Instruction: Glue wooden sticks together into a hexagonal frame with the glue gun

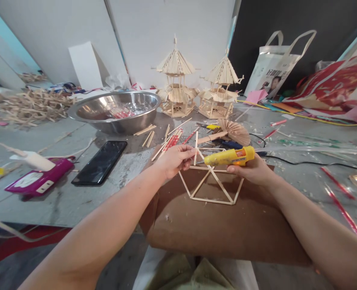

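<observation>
My right hand [252,171] grips a yellow glue gun [229,157], its nozzle pointing left at a thin wooden stick [195,147]. My left hand [175,160] pinches that stick upright at the top of a flat hexagonal stick frame [211,187]. The frame lies on a brown board [226,229] resting in front of me. The glue gun's tip nearly touches the joint between my fingers and the frame.
A steel bowl [118,110] stands behind, with loose sticks [166,141] beside it. Two stick pagodas [176,80] [222,88] stand at the back. A black phone [101,161] and a magenta device [38,179] lie left. A bag [275,64] stands at the right rear.
</observation>
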Tool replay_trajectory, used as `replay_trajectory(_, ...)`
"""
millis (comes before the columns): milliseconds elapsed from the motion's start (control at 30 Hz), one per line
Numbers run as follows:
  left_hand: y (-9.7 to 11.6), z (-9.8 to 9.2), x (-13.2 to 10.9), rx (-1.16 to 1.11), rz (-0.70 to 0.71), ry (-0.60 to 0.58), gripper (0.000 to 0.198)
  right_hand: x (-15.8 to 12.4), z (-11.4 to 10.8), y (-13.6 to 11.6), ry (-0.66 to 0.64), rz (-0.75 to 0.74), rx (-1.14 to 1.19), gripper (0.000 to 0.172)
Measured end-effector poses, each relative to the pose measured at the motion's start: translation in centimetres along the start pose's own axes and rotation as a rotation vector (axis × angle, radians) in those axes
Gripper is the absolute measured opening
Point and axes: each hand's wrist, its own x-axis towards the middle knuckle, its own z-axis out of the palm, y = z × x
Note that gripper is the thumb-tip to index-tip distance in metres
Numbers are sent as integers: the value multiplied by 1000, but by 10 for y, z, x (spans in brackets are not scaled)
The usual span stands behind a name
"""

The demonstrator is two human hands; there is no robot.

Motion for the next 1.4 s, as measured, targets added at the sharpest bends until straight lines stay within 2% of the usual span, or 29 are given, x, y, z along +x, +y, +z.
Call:
replay_trajectory(767,2,5,-2,5,-18,17,16,0,-1,3,40,37,-27,33)
replay_trajectory(967,2,6,-2,2,-27,21,14,0,0,-1,62,40,1,29)
replay_trajectory(1400,0,4,-3,15,-10,-16,13,1,0,0,84,51,-1,30)
